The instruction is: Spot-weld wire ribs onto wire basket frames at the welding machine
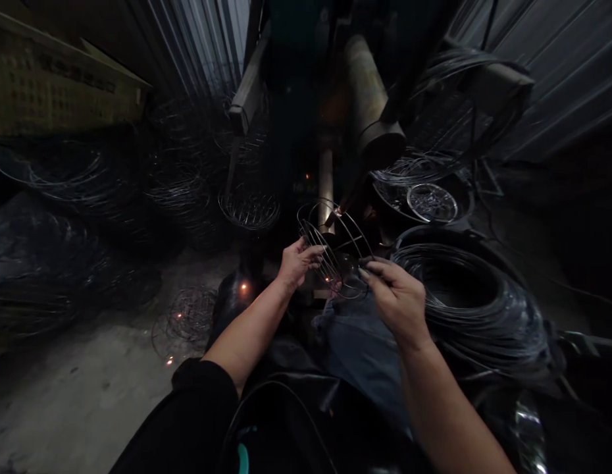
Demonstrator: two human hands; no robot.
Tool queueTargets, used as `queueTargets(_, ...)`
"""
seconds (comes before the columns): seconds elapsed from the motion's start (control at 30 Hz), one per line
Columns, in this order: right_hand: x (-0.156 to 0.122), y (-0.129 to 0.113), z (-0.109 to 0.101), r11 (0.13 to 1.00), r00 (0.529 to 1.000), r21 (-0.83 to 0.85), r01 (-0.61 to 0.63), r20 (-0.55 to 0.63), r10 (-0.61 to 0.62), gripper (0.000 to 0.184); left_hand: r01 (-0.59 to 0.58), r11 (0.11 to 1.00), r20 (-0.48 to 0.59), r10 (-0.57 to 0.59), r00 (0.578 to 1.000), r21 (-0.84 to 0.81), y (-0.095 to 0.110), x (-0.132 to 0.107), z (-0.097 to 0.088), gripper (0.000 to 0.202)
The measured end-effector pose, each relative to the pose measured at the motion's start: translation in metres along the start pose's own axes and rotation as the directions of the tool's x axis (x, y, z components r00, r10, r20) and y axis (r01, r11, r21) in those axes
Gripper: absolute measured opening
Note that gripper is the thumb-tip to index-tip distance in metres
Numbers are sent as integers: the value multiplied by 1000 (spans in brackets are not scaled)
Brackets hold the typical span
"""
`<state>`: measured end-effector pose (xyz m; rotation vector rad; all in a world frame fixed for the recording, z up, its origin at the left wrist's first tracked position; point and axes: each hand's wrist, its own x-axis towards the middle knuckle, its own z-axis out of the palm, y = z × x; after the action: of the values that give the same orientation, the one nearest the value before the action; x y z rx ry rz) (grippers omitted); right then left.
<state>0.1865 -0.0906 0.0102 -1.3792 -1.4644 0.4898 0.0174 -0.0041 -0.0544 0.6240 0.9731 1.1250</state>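
Note:
Both of my hands are on a round wire frame (355, 238) made of thin metal rings and cross wires. My left hand (299, 263) has its fingers closed on the frame's left side. At its right edge, my right hand (397, 289) pinches the wire between thumb and fingers. The frame sits tilted at the end of a slim metal rod (326, 178) of the machine, where a small bright glow shows by the wire. A thick metal cylinder (372, 92) juts out above. Orange sparks are scattered at the lower left.
At right lie a large coil of wire (484, 322) and a dark basin (466, 204) with a small round wire basket (432, 203) in it. Stacked wire rings (180, 191) stand at left, below a yellow crate (64, 85). A wire bundle (190, 313) rests on the floor.

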Motion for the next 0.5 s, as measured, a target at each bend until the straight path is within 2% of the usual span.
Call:
queueTargets(0.07,14,-7,5,999,1000,-30,27,11,-27,11,46,999,-13,-46,999,-18,3,2,-2,37)
queueTargets(0.2,34,-14,10,996,994,-54,71,84,-66,13,65,997,-38,-67,997,-35,6,9,-6,37)
queueTargets(0.5,50,-15,15,992,996,-113,61,74,-52,16,90,991,-66,-97,993,-99,7,19,0,31)
